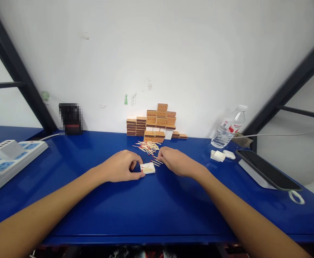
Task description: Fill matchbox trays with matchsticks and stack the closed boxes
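Note:
My left hand (123,166) grips the left end of a small white matchbox tray (150,168) between thumb and fingers. A few matches lie inside the tray. To its right, my right hand (177,161) has its fingertips pinched together over several loose red-tipped matches (157,162) on the table; whatever is between those fingertips is hidden. Just beyond both hands spreads a heap of matches (148,147). Behind the heap, brown matchboxes (160,120) stand stacked against the wall, with some white trays (168,134) among them.
On the blue table (135,211), a power strip (17,157) lies at the left and a blurred dark box (70,120) stands by the wall. At the right are a tilted water bottle (228,127), a white earphone case (229,154) and a phone (267,170) on a stand.

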Demonstrator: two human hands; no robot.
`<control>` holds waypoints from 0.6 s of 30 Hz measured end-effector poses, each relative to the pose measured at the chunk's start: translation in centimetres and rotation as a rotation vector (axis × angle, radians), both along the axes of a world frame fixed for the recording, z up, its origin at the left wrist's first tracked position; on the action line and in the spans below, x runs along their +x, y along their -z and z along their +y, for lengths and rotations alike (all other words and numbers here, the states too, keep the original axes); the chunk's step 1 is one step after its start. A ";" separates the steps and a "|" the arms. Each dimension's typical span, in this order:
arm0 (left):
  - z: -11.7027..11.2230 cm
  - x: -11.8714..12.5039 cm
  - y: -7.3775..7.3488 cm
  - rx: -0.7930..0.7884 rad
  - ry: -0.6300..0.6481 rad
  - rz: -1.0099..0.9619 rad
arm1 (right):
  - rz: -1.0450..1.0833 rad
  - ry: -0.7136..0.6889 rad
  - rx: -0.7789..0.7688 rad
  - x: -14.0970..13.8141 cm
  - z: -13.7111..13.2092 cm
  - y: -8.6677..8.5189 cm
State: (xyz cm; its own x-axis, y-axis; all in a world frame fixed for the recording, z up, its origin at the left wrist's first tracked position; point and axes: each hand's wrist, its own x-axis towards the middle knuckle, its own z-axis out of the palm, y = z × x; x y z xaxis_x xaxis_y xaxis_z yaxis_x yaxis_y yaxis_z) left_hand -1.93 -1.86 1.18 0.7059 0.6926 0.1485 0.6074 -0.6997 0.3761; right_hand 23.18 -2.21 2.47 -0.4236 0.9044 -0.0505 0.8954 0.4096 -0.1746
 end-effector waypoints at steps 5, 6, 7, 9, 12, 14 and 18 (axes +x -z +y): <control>0.0 0.1 -0.1 0.012 0.002 0.000 | 0.169 -0.096 0.027 -0.4 -1.0 -0.2; 0.0 0.1 -0.1 0.015 0.004 0.003 | 0.187 -0.138 0.021 -0.7 -1.3 -0.1; 0.0 0.1 -0.1 0.018 0.005 0.007 | 0.191 -0.170 0.016 -0.9 -1.5 -0.1; 0.0 0.2 -0.1 0.023 0.007 0.018 | 0.182 -0.191 0.017 -1.2 -1.8 0.1; -0.1 0.2 -0.1 0.026 0.004 0.020 | 0.194 -0.150 0.076 -1.2 -1.4 0.4; -0.1 0.1 0.0 0.028 0.004 0.015 | 0.203 -0.094 0.128 -0.7 -0.9 0.6; 0.0 0.0 0.0 0.026 0.009 0.020 | 0.131 0.075 0.137 0.1 -0.1 1.2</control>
